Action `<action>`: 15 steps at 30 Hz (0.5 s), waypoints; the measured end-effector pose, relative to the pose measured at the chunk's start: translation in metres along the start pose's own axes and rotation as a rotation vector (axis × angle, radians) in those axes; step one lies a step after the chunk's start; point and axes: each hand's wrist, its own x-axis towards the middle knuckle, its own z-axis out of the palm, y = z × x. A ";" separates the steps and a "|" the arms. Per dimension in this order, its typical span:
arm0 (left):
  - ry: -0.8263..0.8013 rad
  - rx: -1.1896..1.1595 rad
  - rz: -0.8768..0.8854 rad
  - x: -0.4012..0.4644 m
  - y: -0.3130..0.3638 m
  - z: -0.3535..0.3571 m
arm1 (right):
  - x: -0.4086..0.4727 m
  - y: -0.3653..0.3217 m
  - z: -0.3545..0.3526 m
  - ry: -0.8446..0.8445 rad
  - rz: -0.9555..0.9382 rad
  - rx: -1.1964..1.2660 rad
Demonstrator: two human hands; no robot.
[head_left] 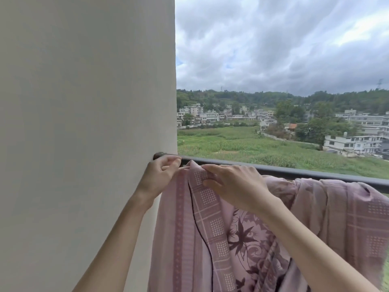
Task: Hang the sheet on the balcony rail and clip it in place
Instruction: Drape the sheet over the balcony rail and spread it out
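At the wall end of the balcony rail (294, 169), both hands work on the top edge of the pink patterned sheet (210, 228). The left hand (160, 173) sits right where the rail meets the pale wall (84, 123), its fingers curled and its fingertips pinching a corner of the sheet against the rail. Just to the right of it, almost touching, the right hand (233, 182) lies over the sheet's edge with fingers bent, gripping a fold of the cloth at the top of the rail; whether the thumb is under the fabric cannot be told.

Below both hands the sheet hangs down on the near side of the rail, showing a checked border with dotted squares and a dark leaf print. To the right of the right hand the sheet is bunched and draped over the rail, running on toward the right edge of the view. Beyond the hands, past the rail, lie a green field (242, 144), white buildings (353, 142), wooded hills and a cloudy sky (273, 39).
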 end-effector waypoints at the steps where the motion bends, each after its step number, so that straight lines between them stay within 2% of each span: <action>1: -0.018 -0.053 -0.085 -0.008 -0.014 0.000 | -0.003 0.000 0.004 0.060 0.011 -0.009; 4: -0.055 -0.161 -0.274 -0.029 -0.048 0.000 | -0.010 -0.001 0.012 0.207 0.058 -0.012; 7: -0.128 -0.203 -0.376 -0.047 -0.067 -0.001 | -0.013 -0.002 0.016 0.297 0.101 0.059; 10: -0.178 -0.204 -0.329 -0.052 -0.070 0.002 | -0.018 -0.001 0.020 0.309 0.128 0.056; 15: 0.023 -0.279 -0.251 -0.051 -0.061 0.017 | -0.029 0.010 0.026 0.284 0.160 0.046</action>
